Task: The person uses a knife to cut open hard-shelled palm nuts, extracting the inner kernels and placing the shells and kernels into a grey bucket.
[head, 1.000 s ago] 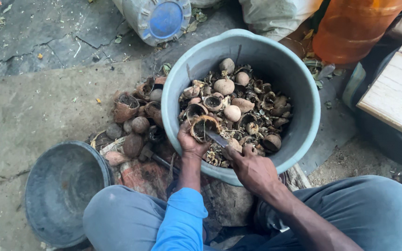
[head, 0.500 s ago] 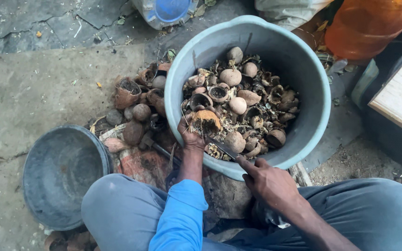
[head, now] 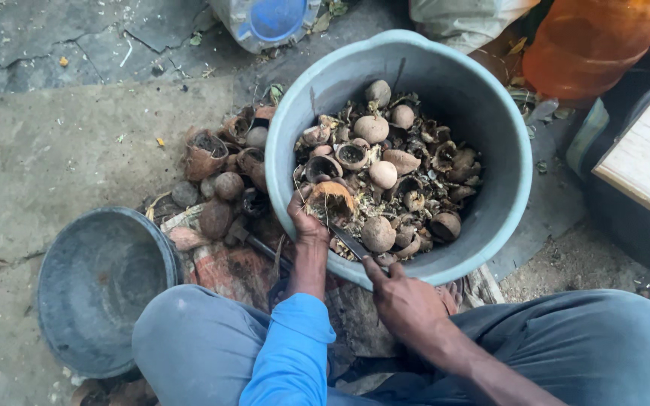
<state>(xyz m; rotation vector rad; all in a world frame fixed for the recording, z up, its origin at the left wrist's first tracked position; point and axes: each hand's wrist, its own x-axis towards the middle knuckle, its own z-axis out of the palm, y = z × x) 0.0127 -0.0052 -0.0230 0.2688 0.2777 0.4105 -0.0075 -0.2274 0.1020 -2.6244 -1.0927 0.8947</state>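
A big grey-blue bucket (head: 505, 143) in front of me holds several round brown nuts and empty husk shells. My left hand (head: 304, 218) reaches over the near rim and grips a brown husk-covered nut (head: 331, 199) inside the bucket. My right hand (head: 404, 297) holds a knife (head: 349, 240) by its handle, the blade pointing up-left to the nut's underside. My knees in grey trousers frame the bottom of the view.
A dark empty round basin (head: 99, 286) sits at lower left. A heap of husks and nuts (head: 223, 169) lies on the ground left of the bucket. An orange container (head: 588, 41), a blue-capped jug (head: 268, 19) and a wooden board (head: 645, 162) stand behind and right.
My left hand has lifted the husked nut slightly and turned it against the blade. My right hand shifted a little right and down with the knife. The view drifted.
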